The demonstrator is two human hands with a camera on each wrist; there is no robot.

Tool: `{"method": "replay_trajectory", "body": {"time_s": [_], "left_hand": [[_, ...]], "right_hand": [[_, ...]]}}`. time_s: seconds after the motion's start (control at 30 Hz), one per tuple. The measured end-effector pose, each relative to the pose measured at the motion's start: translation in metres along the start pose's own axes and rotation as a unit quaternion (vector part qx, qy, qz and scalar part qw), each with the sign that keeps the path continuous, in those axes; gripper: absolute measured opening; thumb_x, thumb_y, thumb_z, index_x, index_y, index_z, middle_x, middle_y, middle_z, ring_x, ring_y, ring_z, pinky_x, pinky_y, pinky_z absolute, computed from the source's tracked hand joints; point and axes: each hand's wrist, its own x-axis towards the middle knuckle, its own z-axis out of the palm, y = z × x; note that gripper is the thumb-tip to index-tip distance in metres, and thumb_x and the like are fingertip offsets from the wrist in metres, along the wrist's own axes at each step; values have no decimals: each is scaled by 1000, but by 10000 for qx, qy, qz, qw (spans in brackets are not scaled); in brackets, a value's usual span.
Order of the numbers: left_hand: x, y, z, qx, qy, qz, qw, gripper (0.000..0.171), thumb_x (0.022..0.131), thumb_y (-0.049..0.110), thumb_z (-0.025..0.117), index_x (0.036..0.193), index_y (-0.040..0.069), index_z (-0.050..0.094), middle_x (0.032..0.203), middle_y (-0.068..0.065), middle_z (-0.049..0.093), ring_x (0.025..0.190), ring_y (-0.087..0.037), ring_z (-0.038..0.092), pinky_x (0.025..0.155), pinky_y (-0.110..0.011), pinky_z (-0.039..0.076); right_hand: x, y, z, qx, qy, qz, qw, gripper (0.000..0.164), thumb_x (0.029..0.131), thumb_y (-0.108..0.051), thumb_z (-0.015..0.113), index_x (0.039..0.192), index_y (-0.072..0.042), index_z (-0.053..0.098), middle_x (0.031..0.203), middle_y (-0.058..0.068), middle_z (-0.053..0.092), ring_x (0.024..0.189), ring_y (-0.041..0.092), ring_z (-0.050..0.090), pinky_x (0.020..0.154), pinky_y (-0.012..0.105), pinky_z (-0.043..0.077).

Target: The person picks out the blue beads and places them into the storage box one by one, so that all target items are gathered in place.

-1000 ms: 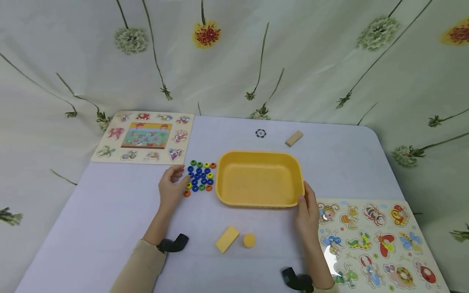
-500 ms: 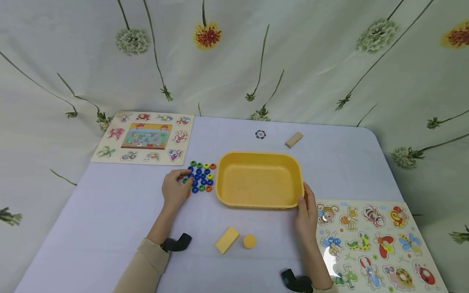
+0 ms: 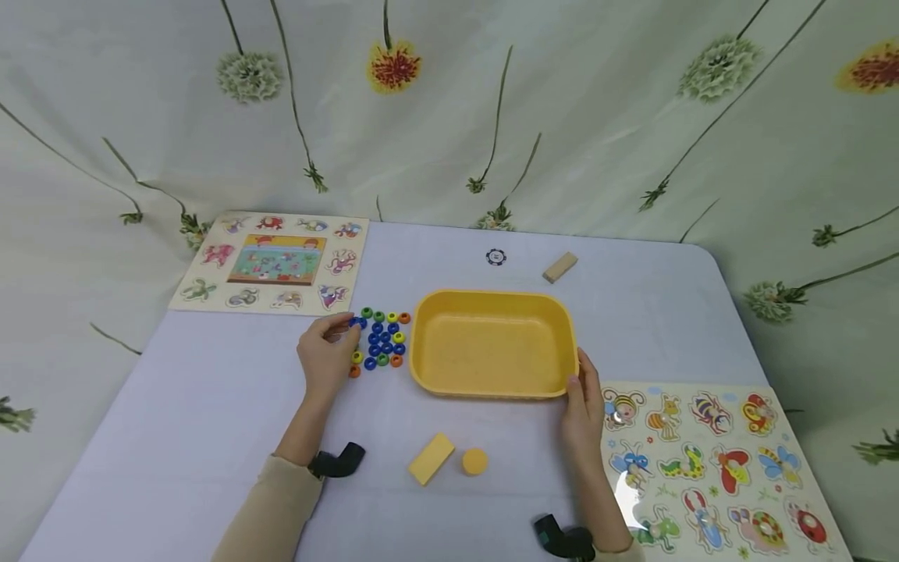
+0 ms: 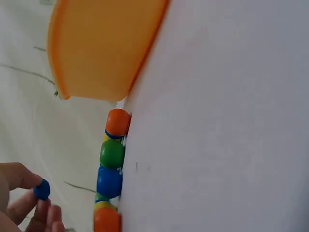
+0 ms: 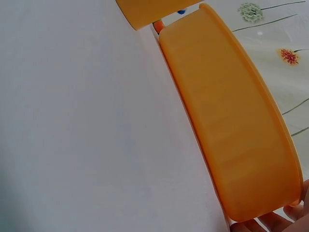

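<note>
My left hand pinches a blue bead between thumb and fingertips, raised off the table in the left wrist view. Just to its right lies a cluster of round beads in blue, green, yellow and orange, some partly hidden by the hand. A shallow yellow tray stands right of the beads with nothing inside. At its lower right corner, my right hand grips the rim, with thumb in front and fingers around the side. The right wrist view shows fingers against the tray's outer wall.
Near the front lie a yellow rectangular block and a yellow disc. Behind the tray are a poker chip and a wooden block. Picture puzzle boards lie at back left and front right.
My left hand reached in to the beads, took hold of a blue one and drew slightly back left with it. The right hand stays at the tray.
</note>
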Motion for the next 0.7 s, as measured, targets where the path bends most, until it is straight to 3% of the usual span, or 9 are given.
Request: {"method": "replay_trajectory", "body": {"time_s": [0.1, 0.2, 0.3, 0.4, 0.57, 0.7], "left_hand": [[1, 27, 7, -471, -270, 366, 9979, 25, 77, 10, 66, 102, 5, 65, 91, -9, 61, 79, -11, 57, 71, -15, 47], [2, 53, 22, -938, -880, 635, 9897, 25, 77, 8, 67, 101, 3, 65, 94, -11, 60, 80, -14, 57, 72, -19, 49], [0, 74, 42, -1208, -1544, 701, 9781, 24, 75, 5, 67, 98, 0, 65, 94, -12, 59, 82, -18, 57, 73, -25, 50], [-5, 89, 65, -1199, -2088, 813, 9672, 22, 75, 4, 67, 96, 0, 65, 91, -10, 59, 80, -18, 57, 72, -25, 51], [-13, 104, 110, -764, -2824, 1194, 9488, 16, 74, 12, 69, 89, 10, 67, 82, -1, 61, 71, -10, 56, 63, -21, 49], [-15, 106, 145, -607, -3294, 1081, 9360, 16, 72, 12, 70, 88, 10, 67, 79, 0, 62, 67, -9, 56, 60, -19, 49]], "right_hand": [[0, 0, -2, -16, 16, 26, 10000, 37, 96, -22, 34, 132, -30, 36, 135, -11, 39, 127, 5, 33, 105, 28, 27], [2, -1, -4, 14, 36, 51, 10000, 37, 96, -22, 34, 133, -29, 36, 136, -11, 38, 127, 5, 32, 105, 25, 27], [4, 2, -4, 87, 14, 61, 9999, 38, 96, -21, 34, 133, -28, 36, 136, -10, 38, 126, 6, 33, 103, 20, 28], [5, 5, -3, 170, -58, 63, 9998, 39, 96, -19, 35, 133, -28, 36, 136, -10, 38, 126, 5, 33, 102, 19, 28], [5, 6, -2, 186, -64, 73, 9998, 38, 96, -19, 35, 133, -29, 36, 136, -10, 39, 126, 6, 33, 104, 26, 27], [4, 4, -2, 95, -28, 89, 9999, 38, 96, -21, 35, 133, -29, 36, 136, -10, 38, 126, 6, 34, 105, 29, 27]]}}
